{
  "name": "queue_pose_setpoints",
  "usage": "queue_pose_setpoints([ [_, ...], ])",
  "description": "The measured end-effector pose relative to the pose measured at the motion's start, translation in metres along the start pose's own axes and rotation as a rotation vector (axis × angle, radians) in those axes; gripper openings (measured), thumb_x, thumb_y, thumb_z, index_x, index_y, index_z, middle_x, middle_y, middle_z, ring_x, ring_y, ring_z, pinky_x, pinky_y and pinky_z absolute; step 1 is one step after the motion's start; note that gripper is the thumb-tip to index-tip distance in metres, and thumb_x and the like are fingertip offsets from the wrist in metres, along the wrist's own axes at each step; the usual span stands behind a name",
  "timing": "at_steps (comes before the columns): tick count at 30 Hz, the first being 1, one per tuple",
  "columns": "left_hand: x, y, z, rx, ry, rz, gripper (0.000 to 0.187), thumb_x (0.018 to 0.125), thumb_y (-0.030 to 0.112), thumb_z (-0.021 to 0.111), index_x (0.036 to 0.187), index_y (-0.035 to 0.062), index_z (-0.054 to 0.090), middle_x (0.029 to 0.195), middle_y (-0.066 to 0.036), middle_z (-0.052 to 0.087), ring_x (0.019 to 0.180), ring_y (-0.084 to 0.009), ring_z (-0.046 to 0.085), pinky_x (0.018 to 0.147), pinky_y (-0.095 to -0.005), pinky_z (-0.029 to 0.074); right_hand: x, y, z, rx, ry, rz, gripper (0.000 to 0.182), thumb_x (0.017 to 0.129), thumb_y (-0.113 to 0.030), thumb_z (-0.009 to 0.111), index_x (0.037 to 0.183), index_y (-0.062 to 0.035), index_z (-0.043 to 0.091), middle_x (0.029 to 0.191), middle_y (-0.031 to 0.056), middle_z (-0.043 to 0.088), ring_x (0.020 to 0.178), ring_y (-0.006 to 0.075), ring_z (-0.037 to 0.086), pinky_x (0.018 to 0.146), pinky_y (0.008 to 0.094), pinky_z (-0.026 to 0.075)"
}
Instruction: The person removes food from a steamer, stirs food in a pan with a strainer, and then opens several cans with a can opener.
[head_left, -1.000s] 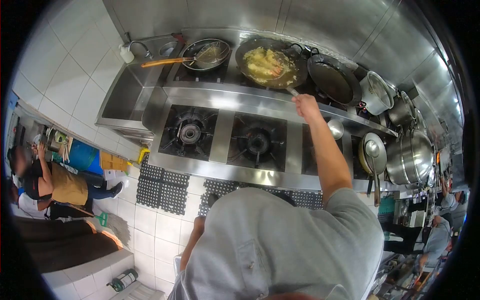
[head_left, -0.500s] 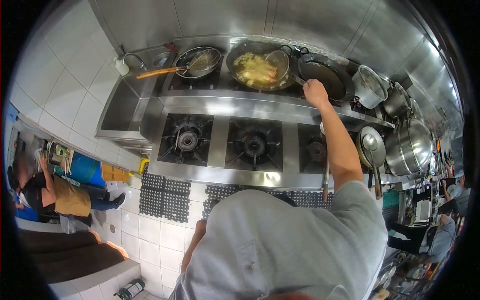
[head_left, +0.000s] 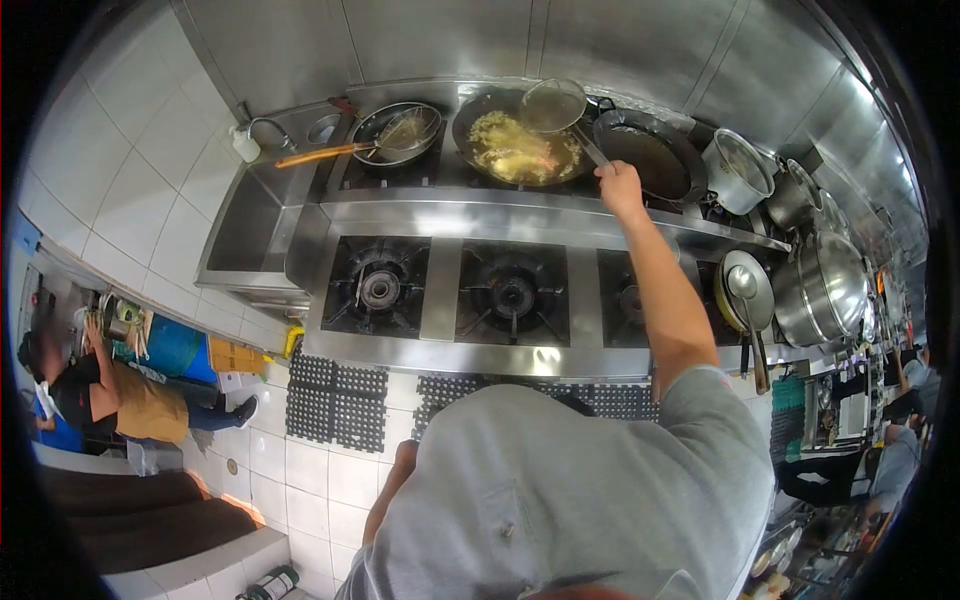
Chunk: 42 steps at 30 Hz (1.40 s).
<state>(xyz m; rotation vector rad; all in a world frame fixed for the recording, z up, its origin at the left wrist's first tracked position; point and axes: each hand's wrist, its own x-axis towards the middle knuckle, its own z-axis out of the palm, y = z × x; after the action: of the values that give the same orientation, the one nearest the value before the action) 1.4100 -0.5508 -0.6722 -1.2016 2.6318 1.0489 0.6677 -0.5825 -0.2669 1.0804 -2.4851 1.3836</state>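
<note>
My right hand [head_left: 620,188] is closed around the handle of a round mesh strainer [head_left: 555,105]. The strainer's basket is raised over the back rim of a wok [head_left: 470,150]. Pale yellow food [head_left: 520,150] bubbles in oil in that wok, below and in front of the basket. To the right of it, close to my right hand, sits a second dark wok [head_left: 650,165] with dark liquid. My left hand [head_left: 404,456] is low beside my torso. Its fingers are hidden, so what it holds, if anything, does not show.
A pan [head_left: 420,150] with a wooden-handled strainer [head_left: 325,155] stands on the back left burner. Front burners [head_left: 513,293] line the stove. Pots [head_left: 738,172], stacked bowls [head_left: 820,290] and a ladle [head_left: 742,282] are at right. A sink [head_left: 250,235] is at left. Other people [head_left: 120,390] stand farther off.
The strainer has lifted up and back from the food to the wok's far rim. My right hand has shifted slightly left. My left hand stays low.
</note>
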Motion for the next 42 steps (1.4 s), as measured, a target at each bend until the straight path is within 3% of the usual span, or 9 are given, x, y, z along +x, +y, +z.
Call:
queue_pose_setpoints([
  [2, 0.000, -0.005, 0.000, -0.011, -0.005, -0.006, 0.026, 0.092, 0.023, 0.061, 0.085, 0.0037, 0.076, 0.087, -0.022, 0.074, 0.083, -0.0420, 0.071, 0.074, -0.0513, 0.056, -0.022, -0.026, 0.008, 0.550, -0.084, 0.365, 0.018, 0.096, -0.013, 0.060, 0.095, 0.0013, 0.071, 0.065, -0.0007, 0.054, 0.051, 0.0098, 0.046, 0.045, 0.0291, 0.036],
  [9, -0.001, -0.027, 0.000, -0.061, -0.019, -0.032, 0.026, 0.091, 0.025, 0.062, 0.083, 0.0050, 0.076, 0.087, -0.021, 0.074, 0.083, -0.0410, 0.072, 0.074, -0.0503, 0.056, -0.096, -0.052, 0.073, 0.924, -0.078, 0.596, 0.015, 0.099, -0.018, 0.063, 0.090, -0.0061, 0.064, 0.062, -0.0025, 0.047, 0.047, 0.0118, 0.044, 0.041, 0.0305, 0.033],
  [17, -0.021, -0.026, -0.033, -0.248, -0.009, -0.172, 0.027, 0.090, 0.027, 0.062, 0.081, 0.0062, 0.077, 0.086, -0.020, 0.074, 0.083, -0.0400, 0.072, 0.074, -0.0493, 0.056, -0.264, -0.100, 0.096, 0.687, -0.535, 0.861, 0.065, 0.100, -0.069, 0.059, 0.089, -0.0056, 0.065, 0.057, 0.0031, 0.052, 0.040, 0.0179, 0.050, 0.038, 0.0351, 0.037],
  [22, -0.048, -0.065, 0.007, -0.106, 0.089, -0.118, 0.043, 0.101, 0.036, 0.054, 0.079, 0.0062, 0.076, 0.073, -0.015, 0.074, 0.073, -0.0295, 0.075, 0.077, -0.0455, 0.060, -0.425, -0.076, 0.146, 0.316, -1.324, -0.038, 0.041, 0.100, -0.043, 0.071, 0.107, -0.0028, 0.076, 0.089, 0.0062, 0.074, 0.085, 0.0199, 0.069, 0.079, 0.0352, 0.054],
  [23, -0.050, -0.054, 0.008, -0.370, -0.100, -0.570, 0.047, 0.101, 0.041, 0.055, 0.079, 0.0055, 0.077, 0.073, -0.014, 0.075, 0.072, -0.0314, 0.075, 0.077, -0.0462, 0.061, -0.427, -0.077, 0.149, 0.304, -1.407, -0.058, 0.041, 0.100, -0.043, 0.071, 0.107, -0.0028, 0.076, 0.089, 0.0062, 0.074, 0.085, 0.0199, 0.069, 0.079, 0.0352, 0.054],
  [26, -0.080, -0.044, 0.057, -0.117, 0.049, -0.434, 0.057, 0.099, 0.045, 0.053, 0.066, 0.0028, 0.072, 0.080, -0.023, 0.074, 0.078, -0.0429, 0.071, 0.078, -0.0548, 0.057, -0.409, -0.116, 0.162, 0.149, -1.716, 0.057, 0.049, 0.101, -0.044, 0.070, 0.124, -0.0007, 0.072, 0.104, 0.0118, 0.077, 0.092, 0.0194, 0.071, 0.084, 0.0355, 0.056],
  [30, -0.151, 0.078, 0.060, -0.622, 0.282, -0.984, 0.068, 0.094, 0.061, 0.055, 0.102, -0.0021, 0.079, 0.108, -0.030, 0.075, 0.102, -0.0441, 0.072, 0.092, -0.0517, 0.055, -0.433, -0.108, 0.204, 0.045, -2.124, -0.341, 0.060, 0.105, -0.038, 0.067, 0.149, 0.0014, 0.056, 0.125, 0.0124, 0.071, 0.115, 0.0217, 0.068, 0.101, 0.0328, 0.051],
  [33, -0.194, 0.172, 0.132, -0.987, 0.498, -1.223, 0.075, 0.099, 0.065, 0.052, 0.123, -0.0024, 0.074, 0.122, -0.028, 0.073, 0.117, -0.0430, 0.069, 0.104, -0.0514, 0.052, -0.492, 0.068, 0.322, 0.226, -2.791, -0.486, 0.058, 0.105, -0.037, 0.066, 0.147, 0.0027, 0.058, 0.130, 0.0166, 0.072, 0.115, 0.0241, 0.068, 0.099, 0.0356, 0.052],
  [42, -0.280, 0.463, 0.305, -2.166, 1.308, -1.483, 0.061, 0.104, 0.055, 0.060, 0.124, -0.0015, 0.066, 0.109, -0.019, 0.070, 0.076, -0.0281, 0.070, 0.065, -0.0470, 0.061, -0.587, -0.101, 0.217, -0.465, -2.496, -1.243, 0.056, 0.105, -0.037, 0.066, 0.144, 0.0034, 0.059, 0.126, 0.0178, 0.073, 0.113, 0.0247, 0.069, 0.099, 0.0365, 0.052],
])
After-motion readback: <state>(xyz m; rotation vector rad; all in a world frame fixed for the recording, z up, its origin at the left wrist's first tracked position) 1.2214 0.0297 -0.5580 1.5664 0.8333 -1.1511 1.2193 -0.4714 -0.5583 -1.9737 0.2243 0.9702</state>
